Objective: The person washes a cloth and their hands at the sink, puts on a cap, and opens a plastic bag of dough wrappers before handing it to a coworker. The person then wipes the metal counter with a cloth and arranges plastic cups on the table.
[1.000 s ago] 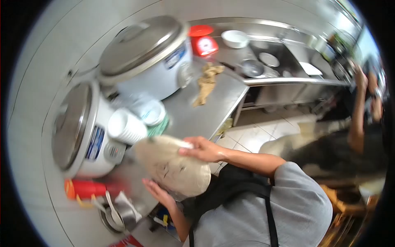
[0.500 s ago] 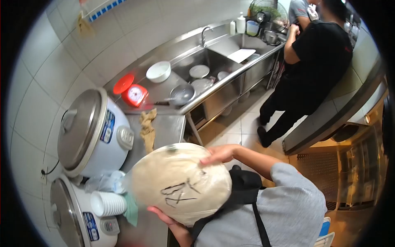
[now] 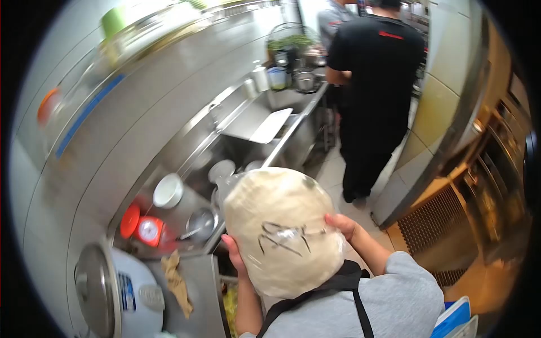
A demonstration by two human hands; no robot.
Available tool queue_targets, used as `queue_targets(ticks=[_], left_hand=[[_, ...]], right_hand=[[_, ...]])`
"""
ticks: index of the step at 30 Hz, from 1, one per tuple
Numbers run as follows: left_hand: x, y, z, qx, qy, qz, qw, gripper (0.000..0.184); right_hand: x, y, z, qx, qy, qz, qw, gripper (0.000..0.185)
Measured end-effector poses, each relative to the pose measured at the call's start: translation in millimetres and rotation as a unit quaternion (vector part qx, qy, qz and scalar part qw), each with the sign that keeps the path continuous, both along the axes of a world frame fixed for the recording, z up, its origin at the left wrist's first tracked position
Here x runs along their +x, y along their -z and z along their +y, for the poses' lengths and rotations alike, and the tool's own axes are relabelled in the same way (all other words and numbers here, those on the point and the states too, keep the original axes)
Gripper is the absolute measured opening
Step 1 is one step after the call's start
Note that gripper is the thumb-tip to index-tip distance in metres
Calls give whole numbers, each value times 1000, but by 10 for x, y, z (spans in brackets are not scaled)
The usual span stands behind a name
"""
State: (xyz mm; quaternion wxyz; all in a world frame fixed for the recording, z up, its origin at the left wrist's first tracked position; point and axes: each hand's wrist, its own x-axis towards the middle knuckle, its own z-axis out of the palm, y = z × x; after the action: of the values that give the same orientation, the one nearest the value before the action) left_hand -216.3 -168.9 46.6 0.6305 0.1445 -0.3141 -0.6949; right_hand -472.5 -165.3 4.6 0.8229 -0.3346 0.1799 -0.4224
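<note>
Held in front of the chest is a large round pale flatbread pack point(image 3: 282, 208), wrapped in clear plastic with black marker writing on it. My left hand point(image 3: 234, 254) grips its left edge, the thumb showing along the side. On the opposite edge, my right hand point(image 3: 341, 226) holds the pack with the thumb on top and the other fingers mostly hidden underneath. A black apron strap point(image 3: 360, 304) and a grey shirt lie just below the pack.
Beyond the pack is a steel sink point(image 3: 236, 152) with a white board point(image 3: 271, 126). On the left are a red scale point(image 3: 149, 231), white bowl point(image 3: 168, 191), pan point(image 3: 202, 223), tan cloth point(image 3: 177, 284) and rice cooker point(image 3: 135, 287). A co-worker in black point(image 3: 377, 101) stands ahead, another person beyond.
The view has swung, bringing the overhead shelf into sight. The pack has moved right and away from the counter, with both hands still on it. The co-worker in black now faces away.
</note>
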Motion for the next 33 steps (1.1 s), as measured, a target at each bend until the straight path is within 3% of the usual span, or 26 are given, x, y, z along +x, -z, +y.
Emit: queue_targets(ticks=[3, 5, 7, 9, 16, 18, 21, 22, 25, 29, 30, 33], left_hand=[[-314, 244, -566, 88, 205, 81, 971, 82], [-483, 586, -850, 149, 260, 62, 952, 85], [-796, 736, -919, 160, 234, 1, 959, 92], [-1040, 832, -1000, 176, 380, 107, 902, 94], [-1832, 977, -1965, 237, 454, 87, 854, 93], [-2003, 1034, -2190, 241, 474, 107, 840, 80], [-2229, 1328, -2666, 218, 440, -13, 871, 69], [-2256, 1407, -2802, 243, 463, 9, 852, 64], [-2398, 1563, -3189, 262, 498, -68, 824, 65], [-2703, 1723, -3635, 255, 532, -122, 798, 64], [-2812, 1691, -3740, 253, 546, -115, 790, 64], [-3287, 1361, -4049, 219, 582, -76, 780, 66]], right_hand=[[-365, -251, -215, -1, 131, -17, 991, 50], [-460, -231, -317, 3, 222, 1, 975, 49], [-560, -200, -390, 6, 291, 25, 956, 49], [-684, -160, -483, 3, 340, 46, 939, 51], [-1068, -103, -644, -12, 458, 112, 882, 52], [-1165, -7, -710, 30, 438, 105, 893, 53], [-1359, 356, -909, 128, 405, 102, 900, 56], [-1382, 514, -942, 168, 384, 99, 903, 57], [-1368, 846, -1211, 218, 390, 119, 887, 56], [-1407, 1019, -1520, 293, 408, -27, 864, 52], [-1434, 1052, -1605, 277, 422, -100, 858, 50], [-1619, 966, -1850, 219, 454, -145, 851, 48]])
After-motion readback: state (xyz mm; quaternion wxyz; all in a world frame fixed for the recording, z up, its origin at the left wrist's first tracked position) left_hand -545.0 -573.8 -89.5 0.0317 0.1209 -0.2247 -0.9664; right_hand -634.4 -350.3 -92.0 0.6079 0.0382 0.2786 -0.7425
